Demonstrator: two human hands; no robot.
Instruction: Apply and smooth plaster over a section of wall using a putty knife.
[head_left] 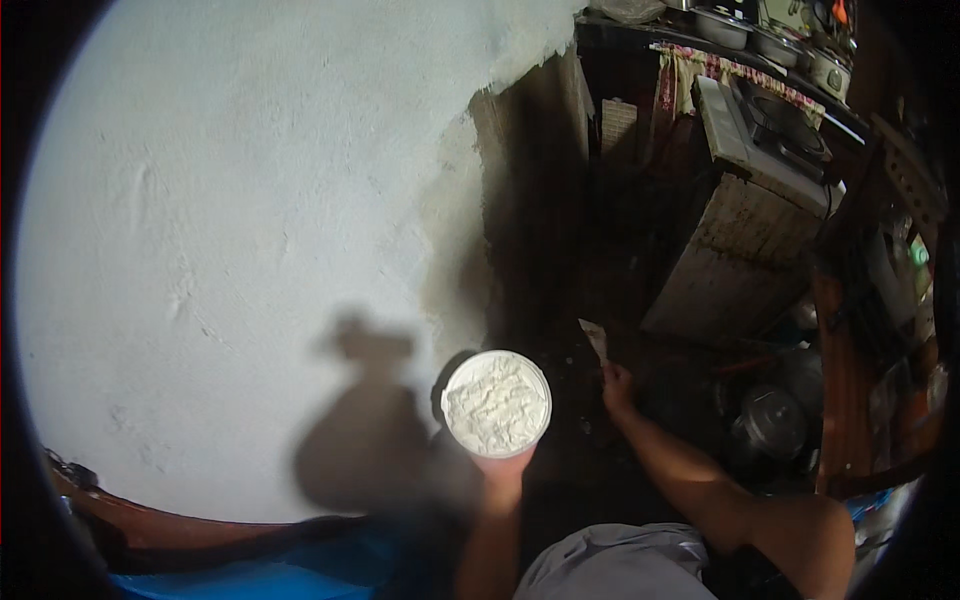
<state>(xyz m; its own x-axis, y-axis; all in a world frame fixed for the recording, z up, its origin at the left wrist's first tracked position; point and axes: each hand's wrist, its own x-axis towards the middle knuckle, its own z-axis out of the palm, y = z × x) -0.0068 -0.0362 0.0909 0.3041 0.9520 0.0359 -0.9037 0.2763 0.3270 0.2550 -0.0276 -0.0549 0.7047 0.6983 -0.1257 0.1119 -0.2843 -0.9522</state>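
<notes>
My left hand (503, 466) is wrapped round the lower side of a round white tub (494, 354), close to the wall. Thick, lumpy white paste (498, 408) fills the tub almost to its rim. Most of the left fingers are hidden beneath it. Over to the right, my right hand (618, 388) is closed on the handle of a putty knife (594, 339). Its thin, flared blade points up and a little left, apart from both the tub and the wall.
A whitish wall (220, 220) covers the left side, its ragged edge meeting a bare, darker patch (460, 220). A stove (770, 130) stands at the upper right beneath a shelf of pots (722, 30). A lidded metal pot (773, 420) and a wooden frame (832, 390) are on the right.
</notes>
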